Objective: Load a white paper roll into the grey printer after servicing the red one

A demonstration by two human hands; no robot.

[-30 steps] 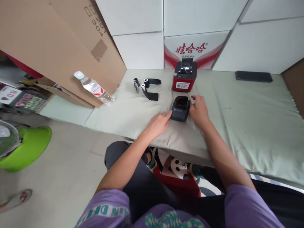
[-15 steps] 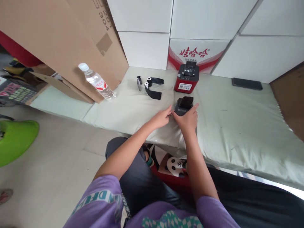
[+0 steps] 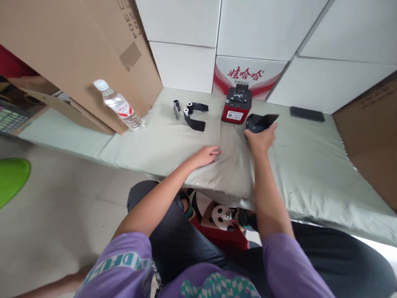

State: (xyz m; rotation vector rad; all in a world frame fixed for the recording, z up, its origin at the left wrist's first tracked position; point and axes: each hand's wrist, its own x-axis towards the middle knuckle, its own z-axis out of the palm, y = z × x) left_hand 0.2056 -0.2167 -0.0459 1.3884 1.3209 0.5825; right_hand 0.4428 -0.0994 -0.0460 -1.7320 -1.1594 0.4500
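My right hand (image 3: 262, 138) is closed around a small black printer (image 3: 254, 123), with a dark strip standing out of its top. The hand covers the printer's near right side, and motion blurs it a little. On the bench cover, left of it, lies my left hand (image 3: 207, 156), holding nothing, its fingers stretched out. Behind the hands stands a red and black printer (image 3: 236, 105) with a white label and a black strip rising from its top. Further left are small rolls of black strip (image 3: 195, 124), partly unwound, and a small roll (image 3: 176, 106) beside them.
A water bottle (image 3: 119, 105) stands at left against a large cardboard box (image 3: 93, 49). White boxes (image 3: 254, 25) are stacked along the back. A black phone (image 3: 307, 114) lies at right, near a brown box (image 3: 369, 132). Another person's arm (image 3: 52, 285) shows at lower left.
My right hand has carried the small black printer to the right and away from me, beside the red one. My left hand has come away from it and lies on the bench.
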